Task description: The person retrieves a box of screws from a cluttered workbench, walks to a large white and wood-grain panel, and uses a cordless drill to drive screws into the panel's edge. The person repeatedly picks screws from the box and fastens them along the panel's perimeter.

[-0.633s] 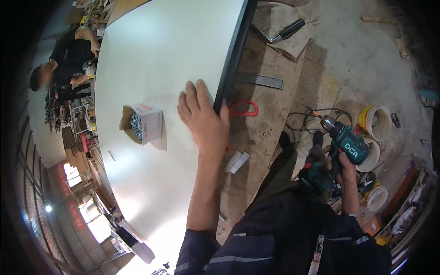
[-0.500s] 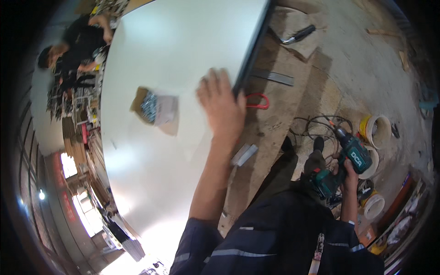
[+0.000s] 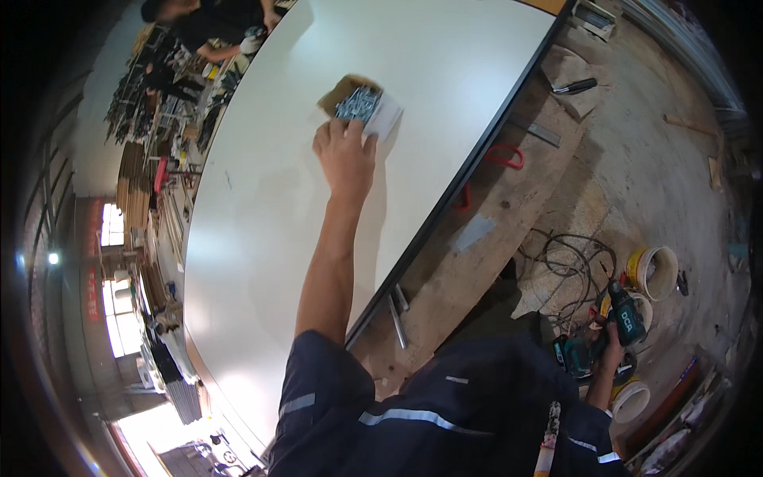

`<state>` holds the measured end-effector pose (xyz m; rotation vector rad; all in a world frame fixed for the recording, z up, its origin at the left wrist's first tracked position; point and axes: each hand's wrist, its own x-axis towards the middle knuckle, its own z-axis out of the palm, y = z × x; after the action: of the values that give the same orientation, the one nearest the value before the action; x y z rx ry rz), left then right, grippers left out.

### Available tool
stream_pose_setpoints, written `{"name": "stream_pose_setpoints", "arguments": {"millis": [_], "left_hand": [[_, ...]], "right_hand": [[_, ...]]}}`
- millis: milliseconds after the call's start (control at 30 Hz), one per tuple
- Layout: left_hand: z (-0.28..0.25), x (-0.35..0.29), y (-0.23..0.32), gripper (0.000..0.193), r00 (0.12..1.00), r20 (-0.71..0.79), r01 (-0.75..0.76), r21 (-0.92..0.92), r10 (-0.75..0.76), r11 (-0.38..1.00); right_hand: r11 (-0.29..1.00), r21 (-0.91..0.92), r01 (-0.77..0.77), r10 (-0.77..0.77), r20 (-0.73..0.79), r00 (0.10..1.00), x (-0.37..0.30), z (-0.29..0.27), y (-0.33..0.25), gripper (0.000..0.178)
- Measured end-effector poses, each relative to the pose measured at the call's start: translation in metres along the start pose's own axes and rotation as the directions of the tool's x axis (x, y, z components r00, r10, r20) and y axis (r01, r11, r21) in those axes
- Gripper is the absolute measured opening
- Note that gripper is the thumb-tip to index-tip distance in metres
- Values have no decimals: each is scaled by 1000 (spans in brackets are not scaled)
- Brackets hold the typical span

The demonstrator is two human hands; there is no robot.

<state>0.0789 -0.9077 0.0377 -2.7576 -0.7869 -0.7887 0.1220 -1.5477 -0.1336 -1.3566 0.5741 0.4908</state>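
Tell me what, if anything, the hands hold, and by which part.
The right hand holds the green drill by its handle. The left hand is at the open box of screws; whether it grips anything cannot be told.

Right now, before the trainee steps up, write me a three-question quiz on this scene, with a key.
1. Which hand holds the green power drill?
2. The left hand is nearest to: a) a bucket, b) the carton of metal fasteners, c) the coiled cable.
3. True or false: the carton is closed.

Key:
1. The right hand.
2. b
3. False; it is open, with the fasteners showing.
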Motion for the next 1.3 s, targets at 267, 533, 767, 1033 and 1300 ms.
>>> {"name": "stream_pose_setpoints", "arguments": {"millis": [267,533,767,1033,1300], "left_hand": [[-60,-83,-40,19,996,27,-82,10,82,997],[-216,-327,-127,22,938,197,273,84,-284,958],[-352,-503,-215,26,798,355,481,113,-487,870],[-418,-617,-339,45,599,225,706,304,-768,640],[-419,-566,-333,20,519,516,656,272,-682,704]], "right_hand": [[973,-67,222,-208,165,964,-82,-7,18,32],[982,-105,160,-129,252,959,-194,-95,107,19],[974,-228,-17,82,283,956,-271,-127,163,25],[951,-310,6,107,347,932,-298,-143,201,28],[960,-280,18,70,299,952,-359,-143,254,27]]}}
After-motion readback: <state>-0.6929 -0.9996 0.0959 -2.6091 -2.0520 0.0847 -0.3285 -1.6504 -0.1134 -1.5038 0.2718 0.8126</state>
